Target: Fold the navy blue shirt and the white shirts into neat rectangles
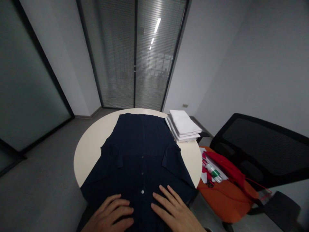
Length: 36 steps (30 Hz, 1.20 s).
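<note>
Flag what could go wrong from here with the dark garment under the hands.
The dark buttoned garment spills over the near rim of the round table, so its hanging part might drag it down. The left hand and right hand lie flat on it and could push wrinkles into the cloth. The white folded stack sits beside it near the rim and might get nudged off.
</note>
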Available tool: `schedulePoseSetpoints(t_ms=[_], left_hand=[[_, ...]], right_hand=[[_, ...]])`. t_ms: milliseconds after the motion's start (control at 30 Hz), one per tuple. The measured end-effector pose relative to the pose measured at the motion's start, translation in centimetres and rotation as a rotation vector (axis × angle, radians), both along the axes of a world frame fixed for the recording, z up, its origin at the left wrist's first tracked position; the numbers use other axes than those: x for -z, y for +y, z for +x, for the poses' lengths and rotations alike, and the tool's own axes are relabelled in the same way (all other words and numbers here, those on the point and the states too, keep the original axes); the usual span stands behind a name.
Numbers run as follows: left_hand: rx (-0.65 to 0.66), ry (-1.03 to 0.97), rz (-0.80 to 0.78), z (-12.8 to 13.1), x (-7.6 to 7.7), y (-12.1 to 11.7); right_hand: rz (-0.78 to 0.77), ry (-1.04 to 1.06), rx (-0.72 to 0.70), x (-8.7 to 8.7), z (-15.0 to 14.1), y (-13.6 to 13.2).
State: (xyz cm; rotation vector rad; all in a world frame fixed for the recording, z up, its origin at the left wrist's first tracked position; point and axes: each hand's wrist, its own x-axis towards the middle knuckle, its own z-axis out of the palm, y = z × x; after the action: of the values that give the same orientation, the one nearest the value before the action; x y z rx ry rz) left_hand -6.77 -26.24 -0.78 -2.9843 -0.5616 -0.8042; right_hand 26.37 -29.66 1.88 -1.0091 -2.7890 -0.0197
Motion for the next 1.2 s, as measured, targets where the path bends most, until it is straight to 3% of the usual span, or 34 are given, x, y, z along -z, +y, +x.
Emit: schedulePoseSetpoints(t_ms=[67,133,233,333,433,533,600,667,733,800,900,967,1033,1100,1200], left_hand=[[0.057,0.041,-0.071,-0.5,-1.5,-0.1],[0.102,0.12,-0.209,-1.1,-4.0,0.3],[0.031,0.22,-0.458,-1.0,-8.1,3.7],[-0.045,0.243,-0.549,1.4,-10.0,11.2],[-0.213,0.229,-0.487,4.1,-8.4,19.8],[-0.478,0.405,-0.48,4.1,-4.4,25.4],[-0.584,0.479,-0.475,2.6,-1.7,26.8],[-0.622,0.491,-0.46,0.6,0.0,27.2],[-0.632,0.506,-0.471,-0.6,0.1,27.5],[-0.646,0.553,-0.485,-0.3,-1.3,28.1],[-0.578,0.57,-0.426,4.0,-4.9,29.3],[-0.437,0.51,-0.389,8.9,-7.1,29.8],[-0.329,0.423,-0.409,14.7,-8.4,29.6],[-0.288,0.35,-0.48,20.2,-8.5,28.9],[-0.309,0.356,-0.541,26.4,-7.2,27.3]], right_hand=[[-0.005,0.044,-0.005,0.2,0.6,-0.4],[-0.009,0.149,0.096,0.3,1.6,-0.7],[0.098,0.342,0.557,0.7,3.5,-0.4],[0.216,0.423,0.937,1.7,5.0,0.8],[0.221,0.395,1.075,3.3,5.4,1.7],[0.211,0.34,1.126,4.7,5.2,2.1],[0.228,0.328,1.129,5.2,5.1,2.2],[0.254,0.34,1.13,5.2,5.3,2.4],[0.267,0.363,1.128,5.0,5.4,2.7],[0.272,0.387,1.119,4.7,5.4,3.1],[0.29,0.424,1.117,4.6,5.1,3.8],[0.306,0.462,1.125,4.7,4.8,4.2],[0.311,0.507,1.118,5.0,4.7,4.4],[0.305,0.54,1.109,5.3,4.7,4.5],[0.301,0.558,1.117,5.8,5.1,4.6]])
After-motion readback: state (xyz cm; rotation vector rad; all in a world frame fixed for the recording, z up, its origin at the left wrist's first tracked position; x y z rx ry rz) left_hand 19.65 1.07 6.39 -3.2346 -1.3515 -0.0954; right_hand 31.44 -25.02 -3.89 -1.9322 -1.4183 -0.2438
